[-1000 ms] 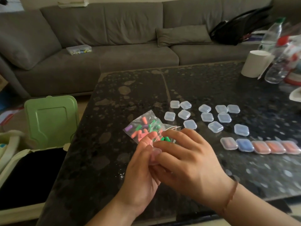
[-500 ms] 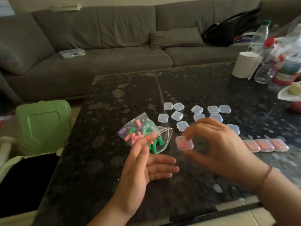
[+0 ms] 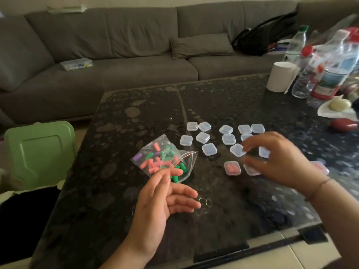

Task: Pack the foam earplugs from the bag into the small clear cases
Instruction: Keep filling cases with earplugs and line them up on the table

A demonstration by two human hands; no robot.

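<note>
A clear zip bag (image 3: 161, 160) of pink, green and purple foam earplugs lies open-mouthed on the dark table (image 3: 136, 117). My left hand (image 3: 159, 199) hovers just in front of it, fingers relaxed, holding nothing. A small case with pink earplugs inside (image 3: 232, 167) sits closed on the table. My right hand (image 3: 277, 160), blurred, hovers just right of it with spread fingers beside an empty case (image 3: 237, 150). Several empty clear cases (image 3: 203, 137) lie behind. The arm hides most of the row of filled cases (image 3: 320, 166).
A paper roll (image 3: 279, 76), plastic bottles (image 3: 308, 78) and a plate with a pale item (image 3: 338, 107) crowd the table's far right. A green lid (image 3: 40, 152) stands off the table's left edge. A grey sofa (image 3: 116, 55) runs behind.
My right hand carried the pink-filled case right, set it on the table and let go. My left hand opened and stayed by the bag.
</note>
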